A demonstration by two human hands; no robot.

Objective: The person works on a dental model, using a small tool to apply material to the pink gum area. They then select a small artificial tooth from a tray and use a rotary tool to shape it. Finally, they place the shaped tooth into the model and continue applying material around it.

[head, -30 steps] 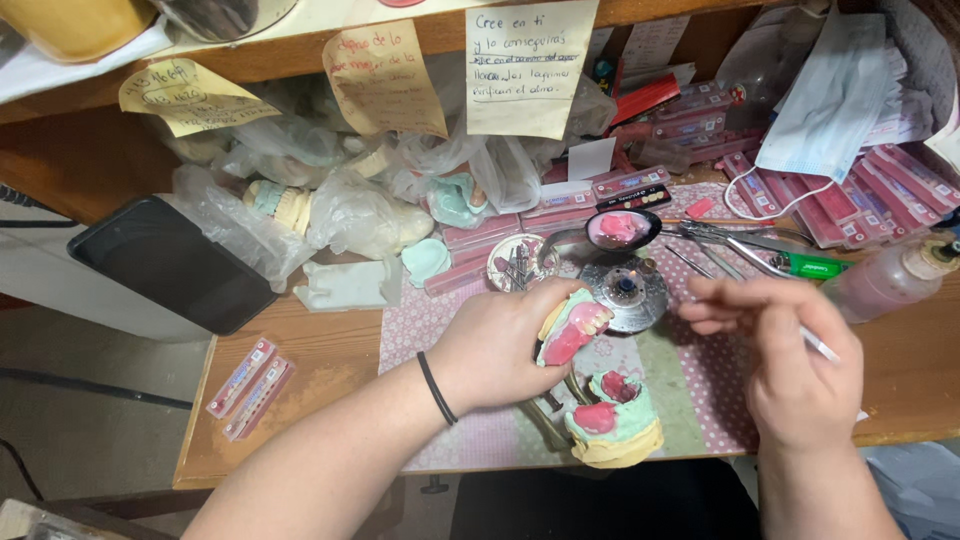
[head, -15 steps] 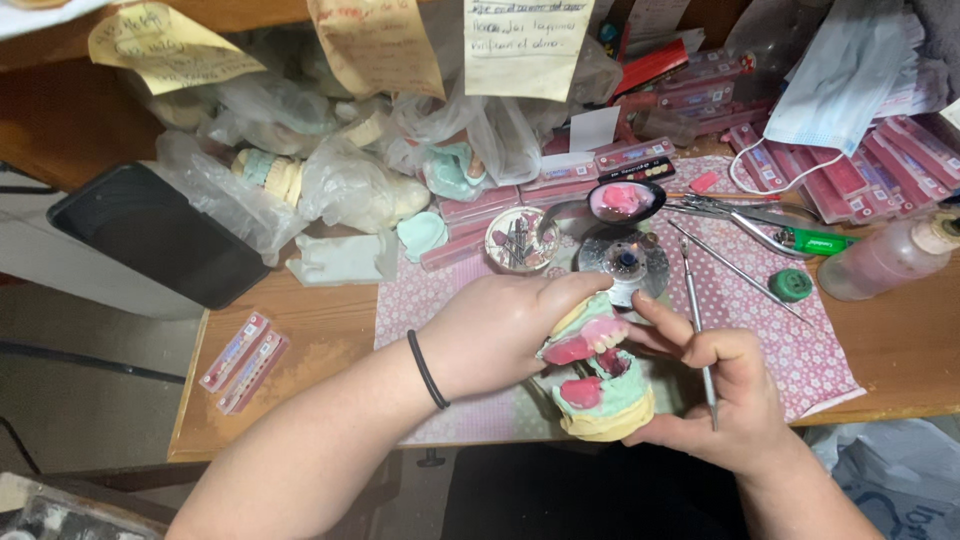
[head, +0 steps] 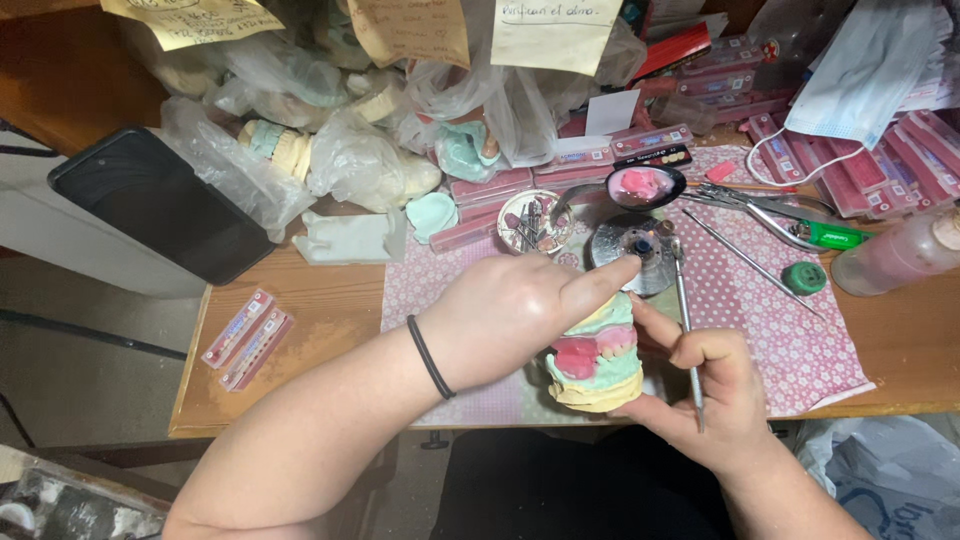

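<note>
low in the middle of the frame, the left hand (head: pixel 505 315) is wrapping over the top of a dental model (head: pixel 597 352), a stack of green and cream plaster with pink wax between, its grip clamped on it with the forefinger stretching toward the upper right. just right of it, the right hand (head: pixel 712 395) is cupping the model's lower side while its grip is pinching a thin metal instrument (head: pixel 685 335), tip pointing up-frame. the model is sitting just above the near edge of the surface (head: pixel 310 320), over a pink dotted cloth (head: pixel 760 320).

judging by this, the wax work is under way rather than finished: pink wax is showing on the model and more is lying in a spoon (head: pixel 640 187) upper centre, next to a round metal dish (head: pixel 632 252). how much shaping remains is hard to tell, since the hand is hiding most of it.
</note>
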